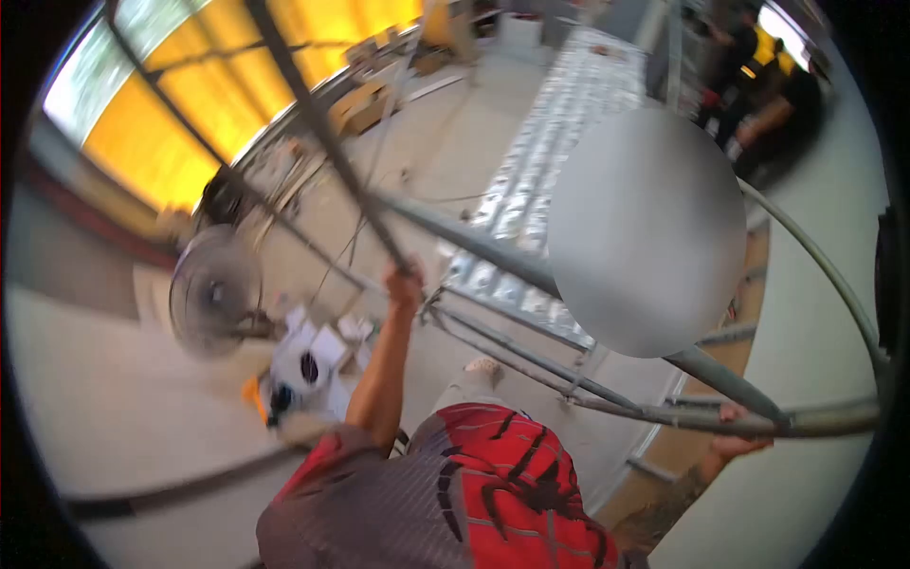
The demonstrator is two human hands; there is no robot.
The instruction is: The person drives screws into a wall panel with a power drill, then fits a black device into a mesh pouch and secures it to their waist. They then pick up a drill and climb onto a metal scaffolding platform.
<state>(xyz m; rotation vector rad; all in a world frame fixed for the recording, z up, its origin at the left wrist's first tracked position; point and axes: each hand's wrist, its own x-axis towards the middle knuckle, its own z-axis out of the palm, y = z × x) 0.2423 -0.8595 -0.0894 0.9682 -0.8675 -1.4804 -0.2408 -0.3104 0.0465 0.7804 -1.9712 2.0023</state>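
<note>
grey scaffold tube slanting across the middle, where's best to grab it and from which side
Probably the bare stretch of the grey scaffold tube, just right of the left hand on the dark pole. Come from above and close the hand around it: it is round, slanted and open there.

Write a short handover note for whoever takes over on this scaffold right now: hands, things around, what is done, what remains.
Left hand: arm raised, shut on the dark bar.
Right hand: low at the side, shut on the grey pipe.
Below on the floor: fan, white boxes.
Done: both grips set on the frame.
Left: neither hand carries a tool or part.
</note>
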